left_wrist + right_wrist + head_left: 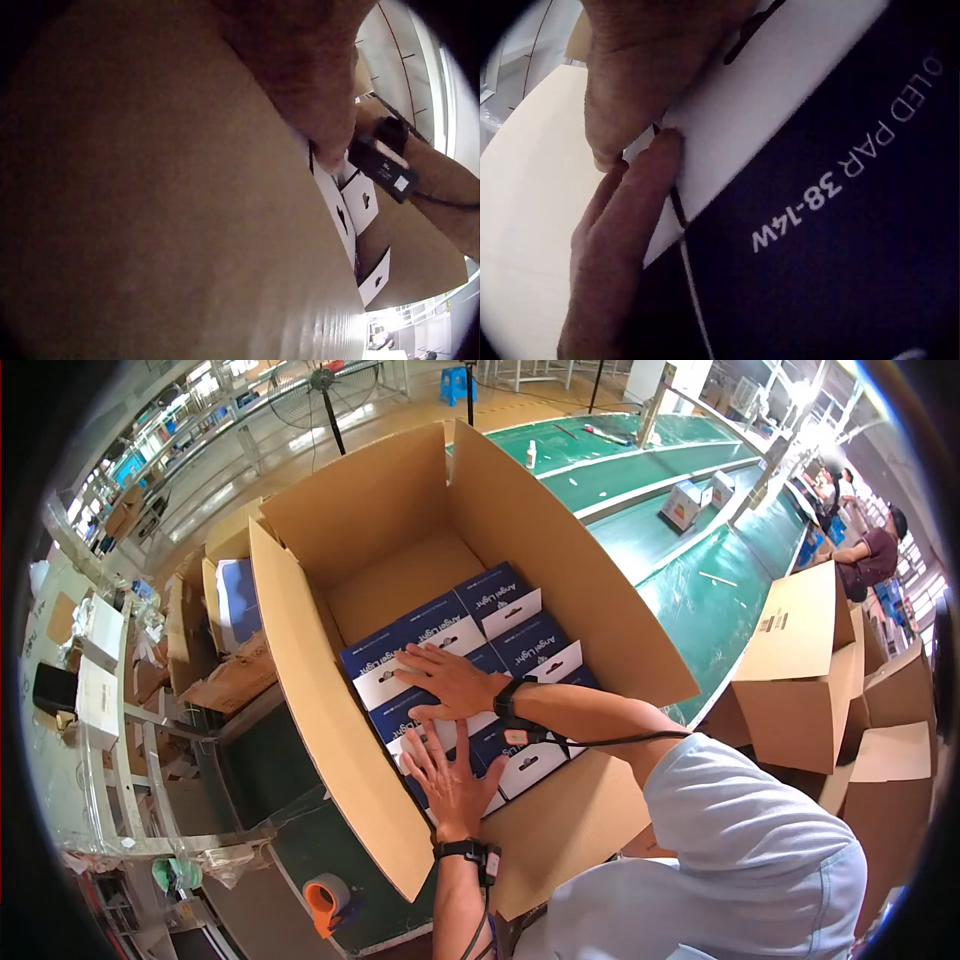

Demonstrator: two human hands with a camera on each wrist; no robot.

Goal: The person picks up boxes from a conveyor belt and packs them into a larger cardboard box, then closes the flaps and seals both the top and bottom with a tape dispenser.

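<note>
hands [455, 685] touch "angel light" boxes [488, 595]

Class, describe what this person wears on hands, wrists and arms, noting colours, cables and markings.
The left hand and right hand are ungloved. Each wrist carries a black strap with a small camera module and a dark cable. The right module is black, with pale print and a square code. A light blue short sleeve covers the right upper arm.
</note>
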